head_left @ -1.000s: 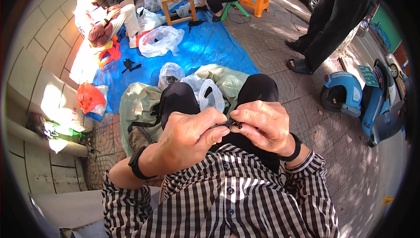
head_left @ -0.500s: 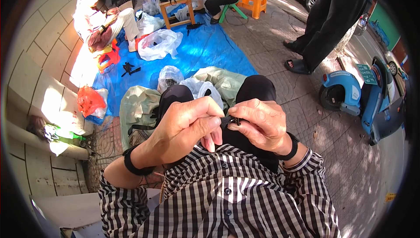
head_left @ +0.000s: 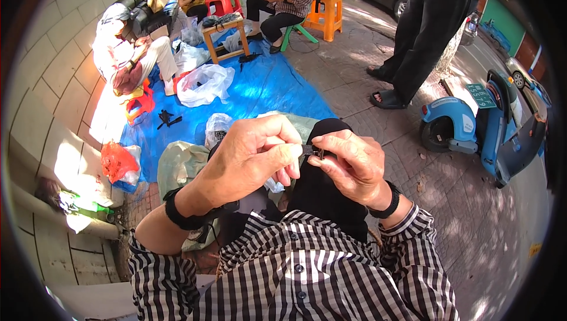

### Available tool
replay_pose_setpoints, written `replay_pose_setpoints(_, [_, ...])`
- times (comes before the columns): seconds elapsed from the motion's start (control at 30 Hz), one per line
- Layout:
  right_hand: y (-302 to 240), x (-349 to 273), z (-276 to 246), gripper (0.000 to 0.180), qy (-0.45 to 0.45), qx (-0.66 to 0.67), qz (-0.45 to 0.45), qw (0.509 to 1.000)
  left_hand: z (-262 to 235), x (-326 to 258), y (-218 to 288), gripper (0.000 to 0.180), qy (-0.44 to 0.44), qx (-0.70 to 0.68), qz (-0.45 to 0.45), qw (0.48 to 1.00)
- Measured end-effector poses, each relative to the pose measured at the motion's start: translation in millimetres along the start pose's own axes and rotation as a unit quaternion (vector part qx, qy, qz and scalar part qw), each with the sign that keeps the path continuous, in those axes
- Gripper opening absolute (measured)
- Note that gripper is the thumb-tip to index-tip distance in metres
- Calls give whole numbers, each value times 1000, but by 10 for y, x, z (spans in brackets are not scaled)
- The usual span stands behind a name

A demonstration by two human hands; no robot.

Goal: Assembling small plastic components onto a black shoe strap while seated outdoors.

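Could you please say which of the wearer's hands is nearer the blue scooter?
Right. The right hand is left of the blue scooter; the left hand is farther left.

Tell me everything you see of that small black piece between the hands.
The small black piece looks like plastic, blocky at its left end; finer detail is too small to tell. The right hand pinches it over the lap, between thumb and forefinger. The left hand is at that end; contact is unclear.
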State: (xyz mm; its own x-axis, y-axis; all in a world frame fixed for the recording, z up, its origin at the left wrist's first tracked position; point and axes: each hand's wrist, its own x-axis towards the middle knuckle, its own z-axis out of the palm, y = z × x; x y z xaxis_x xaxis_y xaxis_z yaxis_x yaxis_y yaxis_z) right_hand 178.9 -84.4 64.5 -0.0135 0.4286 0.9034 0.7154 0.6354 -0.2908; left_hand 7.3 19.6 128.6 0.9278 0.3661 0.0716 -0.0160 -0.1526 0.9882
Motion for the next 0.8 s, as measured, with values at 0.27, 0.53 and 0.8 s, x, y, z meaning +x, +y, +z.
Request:
replay_pose_setpoints(0.27, [0, 60, 58, 27, -17, 11, -33, 999, -38, 107, 70, 17, -26, 124, -36, 991])
replay_pose_setpoints(0.53, [-31, -11, 103, 26, -69, 19, -17, 997, -114, -20, 5, 17, -84, 107, -111, 985])
replay_pose_setpoints(0.8, [-38, -94, 133, 23, -72, 107, 59, 990, -145, -77, -3, 19, -94, 18, -105, 990])
